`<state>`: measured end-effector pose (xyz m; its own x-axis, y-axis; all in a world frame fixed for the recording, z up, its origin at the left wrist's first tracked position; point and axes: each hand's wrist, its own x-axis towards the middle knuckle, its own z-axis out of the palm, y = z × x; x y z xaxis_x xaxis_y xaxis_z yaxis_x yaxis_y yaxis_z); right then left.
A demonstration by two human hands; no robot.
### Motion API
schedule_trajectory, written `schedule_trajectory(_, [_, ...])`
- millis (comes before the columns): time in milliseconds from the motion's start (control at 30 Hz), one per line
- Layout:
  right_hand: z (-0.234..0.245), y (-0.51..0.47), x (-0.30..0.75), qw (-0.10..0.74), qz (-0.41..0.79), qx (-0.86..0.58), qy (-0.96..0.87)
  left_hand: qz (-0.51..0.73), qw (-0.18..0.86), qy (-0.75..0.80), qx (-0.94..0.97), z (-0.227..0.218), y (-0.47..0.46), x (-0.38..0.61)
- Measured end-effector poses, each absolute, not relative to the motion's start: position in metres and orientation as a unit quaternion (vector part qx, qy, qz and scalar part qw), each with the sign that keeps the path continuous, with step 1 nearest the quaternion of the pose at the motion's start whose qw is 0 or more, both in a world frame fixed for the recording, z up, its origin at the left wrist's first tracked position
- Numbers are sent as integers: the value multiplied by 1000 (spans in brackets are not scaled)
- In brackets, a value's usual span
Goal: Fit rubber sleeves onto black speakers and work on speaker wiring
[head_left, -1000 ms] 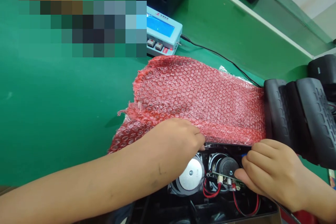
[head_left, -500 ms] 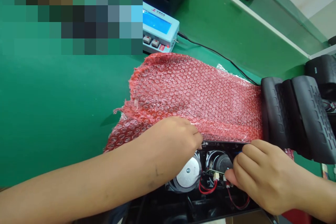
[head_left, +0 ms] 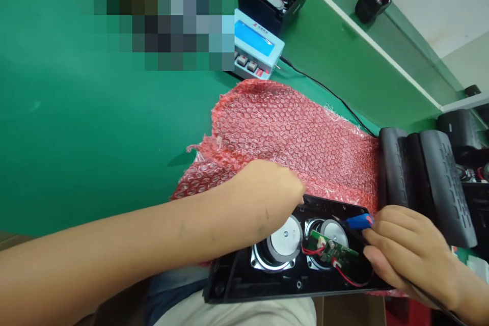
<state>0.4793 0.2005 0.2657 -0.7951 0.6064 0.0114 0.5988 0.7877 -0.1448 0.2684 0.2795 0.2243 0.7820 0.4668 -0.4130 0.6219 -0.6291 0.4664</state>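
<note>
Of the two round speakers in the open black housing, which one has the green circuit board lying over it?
The speaker nearer the right hand, at: the green circuit board partly covers it. The other speaker, beside the left hand, is uncovered.

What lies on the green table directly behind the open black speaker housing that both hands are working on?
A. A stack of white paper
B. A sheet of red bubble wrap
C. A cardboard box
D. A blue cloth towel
B. A sheet of red bubble wrap spreads over the green table just beyond the black speaker housing, which the left hand and right hand reach into.
</note>
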Motion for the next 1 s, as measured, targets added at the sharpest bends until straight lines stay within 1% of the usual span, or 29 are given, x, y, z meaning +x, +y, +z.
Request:
schedule_trajectory(233, [260,204,480,25,62,-328,-942,-124,323,294,891,221,279,266])
schedule_trajectory(433, [255,205,480,10,67,-318,-946,-71,333,300,891,218,279,265])
schedule_trajectory(600, [253,206,478,19,74,-327,-942,-63,329,306,891,215,277,265])
schedule_trajectory(767, [249,208,472,-12,61,-302,-951,-33,331,297,895,211,276,264])
schedule_trajectory(1000, [251,206,475,13,50,-294,-954,-44,356,304,883,212,276,263])
